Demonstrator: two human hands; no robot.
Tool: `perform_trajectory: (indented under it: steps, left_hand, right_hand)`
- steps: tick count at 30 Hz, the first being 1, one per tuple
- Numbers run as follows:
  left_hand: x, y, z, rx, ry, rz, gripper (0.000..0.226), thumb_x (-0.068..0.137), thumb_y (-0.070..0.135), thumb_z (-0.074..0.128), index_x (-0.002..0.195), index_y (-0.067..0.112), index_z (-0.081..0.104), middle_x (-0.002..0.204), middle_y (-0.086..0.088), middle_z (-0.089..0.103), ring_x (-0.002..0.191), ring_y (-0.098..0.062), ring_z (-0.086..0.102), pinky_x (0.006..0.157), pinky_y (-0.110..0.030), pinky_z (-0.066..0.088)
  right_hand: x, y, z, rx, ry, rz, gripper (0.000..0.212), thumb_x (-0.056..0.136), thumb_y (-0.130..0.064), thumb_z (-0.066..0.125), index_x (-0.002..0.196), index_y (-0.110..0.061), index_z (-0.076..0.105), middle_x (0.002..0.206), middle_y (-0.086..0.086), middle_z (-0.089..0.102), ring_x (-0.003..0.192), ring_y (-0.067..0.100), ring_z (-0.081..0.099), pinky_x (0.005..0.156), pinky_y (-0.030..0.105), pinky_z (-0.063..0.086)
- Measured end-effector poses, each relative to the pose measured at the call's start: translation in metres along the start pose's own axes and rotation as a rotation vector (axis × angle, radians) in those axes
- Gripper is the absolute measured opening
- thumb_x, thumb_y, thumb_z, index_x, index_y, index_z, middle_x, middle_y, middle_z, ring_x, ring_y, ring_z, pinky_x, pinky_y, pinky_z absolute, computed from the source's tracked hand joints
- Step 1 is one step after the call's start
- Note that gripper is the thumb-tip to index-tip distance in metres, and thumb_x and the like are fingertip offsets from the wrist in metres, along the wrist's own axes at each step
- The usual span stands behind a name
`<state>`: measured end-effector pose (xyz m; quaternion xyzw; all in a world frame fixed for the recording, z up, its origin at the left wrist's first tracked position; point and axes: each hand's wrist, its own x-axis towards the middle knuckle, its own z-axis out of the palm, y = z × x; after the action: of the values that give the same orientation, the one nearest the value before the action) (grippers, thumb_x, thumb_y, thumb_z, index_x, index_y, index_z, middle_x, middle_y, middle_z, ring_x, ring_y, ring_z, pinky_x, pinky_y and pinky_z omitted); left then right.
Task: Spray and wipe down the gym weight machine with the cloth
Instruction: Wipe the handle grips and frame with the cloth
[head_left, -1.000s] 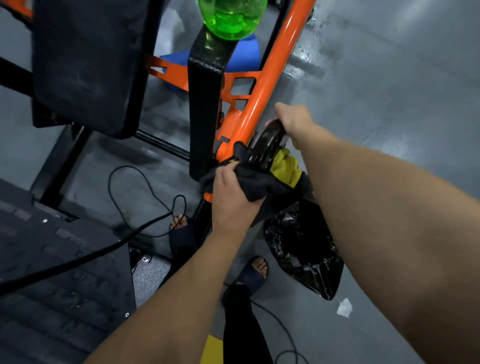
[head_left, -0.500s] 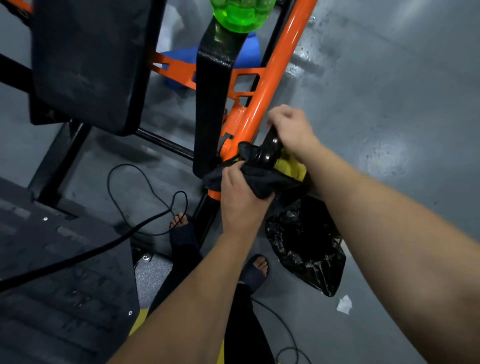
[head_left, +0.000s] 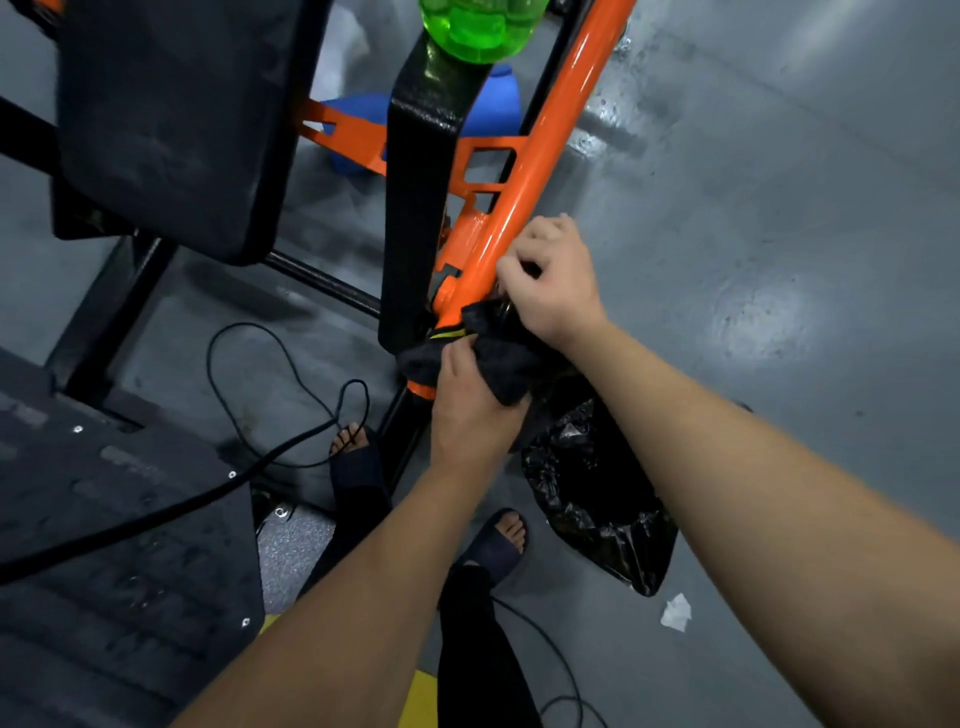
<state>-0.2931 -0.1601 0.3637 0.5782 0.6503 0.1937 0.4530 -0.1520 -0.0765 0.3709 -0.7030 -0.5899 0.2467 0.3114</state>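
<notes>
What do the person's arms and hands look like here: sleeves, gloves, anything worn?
The left hand and right hand wear no gloves, rings, watch or band. The left forearm and right forearm are bare to the frame edge; no sleeves show.

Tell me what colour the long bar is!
Orange. The bar shows best in the head view.

The grey floor bears a black plastic bag, paper scrap and looped cable.
</notes>
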Motion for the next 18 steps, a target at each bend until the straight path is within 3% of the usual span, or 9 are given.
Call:
perform_trajectory:
  steps: [4, 7, 9, 12, 14, 16, 18]
  left_hand:
    - [0.002, 0.002, -0.003, -0.018, 0.017, -0.017, 0.067, 0.073, 0.027, 0.083, 0.130, 0.016, 0.050, 0.126, -0.001, 0.052, 0.121, -0.020, 0.053, 0.098, -0.040, 0.050]
    - [0.011, -0.001, -0.005, 0.014, 0.014, 0.019, 0.065, 0.073, 0.031, 0.082, 0.127, 0.017, 0.050, 0.123, -0.001, 0.055, 0.118, -0.021, 0.055, 0.095, -0.037, 0.050]
    - [0.009, -0.003, -0.005, 0.019, -0.006, 0.043, 0.064, 0.073, 0.029, 0.083, 0.127, 0.017, 0.050, 0.122, -0.001, 0.055, 0.117, -0.019, 0.055, 0.094, -0.035, 0.049]
    - [0.000, -0.009, -0.003, 0.009, 0.015, 0.042, 0.070, 0.073, 0.024, 0.086, 0.132, 0.012, 0.050, 0.126, -0.004, 0.054, 0.121, -0.022, 0.053, 0.098, -0.041, 0.049]
    - [-0.001, -0.016, 0.000, 0.029, 0.004, 0.058, 0.075, 0.071, 0.020, 0.087, 0.134, 0.008, 0.048, 0.128, -0.007, 0.053, 0.123, -0.025, 0.052, 0.098, -0.043, 0.049]
    - [-0.002, -0.018, 0.000, 0.031, -0.014, 0.068, 0.078, 0.069, 0.021, 0.088, 0.135, 0.009, 0.048, 0.129, -0.005, 0.052, 0.124, -0.023, 0.051, 0.099, -0.039, 0.047]
    - [-0.003, -0.018, 0.000, 0.004, -0.040, 0.047, 0.080, 0.069, 0.024, 0.088, 0.137, 0.012, 0.046, 0.131, 0.000, 0.050, 0.126, -0.017, 0.049, 0.101, -0.033, 0.046]
  right_hand:
    - [0.043, 0.012, -0.020, 0.247, -0.218, 0.605, 0.024, 0.082, -0.028, 0.058, 0.070, -0.014, 0.074, 0.067, -0.002, 0.069, 0.061, 0.011, 0.061, 0.061, 0.022, 0.046]
    - [0.065, 0.019, -0.023, 0.067, -0.235, 0.794, 0.024, 0.077, -0.024, 0.059, 0.087, -0.010, 0.075, 0.091, 0.010, 0.076, 0.073, 0.023, 0.064, 0.063, 0.027, 0.046]
    - [0.059, 0.012, -0.021, -0.116, -0.112, 0.623, 0.023, 0.088, -0.028, 0.052, 0.083, -0.017, 0.071, 0.094, 0.008, 0.071, 0.086, 0.027, 0.062, 0.074, 0.032, 0.047]
    - [-0.001, -0.010, -0.008, -0.171, -0.070, 0.039, 0.034, 0.091, -0.036, 0.047, 0.074, -0.015, 0.068, 0.087, 0.002, 0.068, 0.100, 0.025, 0.060, 0.100, 0.040, 0.041]
    - [-0.028, -0.006, 0.000, -0.188, -0.037, -0.183, 0.031, 0.087, -0.034, 0.055, 0.062, -0.016, 0.059, 0.079, -0.004, 0.059, 0.101, 0.025, 0.055, 0.105, 0.047, 0.035]
    - [-0.018, 0.000, -0.001, -0.126, -0.034, -0.174, 0.031, 0.082, -0.033, 0.058, 0.054, -0.022, 0.053, 0.070, -0.010, 0.053, 0.091, 0.024, 0.055, 0.096, 0.044, 0.040]
    - [0.007, 0.003, -0.004, -0.001, -0.107, -0.047, 0.033, 0.080, -0.034, 0.057, 0.049, -0.028, 0.047, 0.063, -0.014, 0.047, 0.076, 0.018, 0.054, 0.082, 0.035, 0.043]
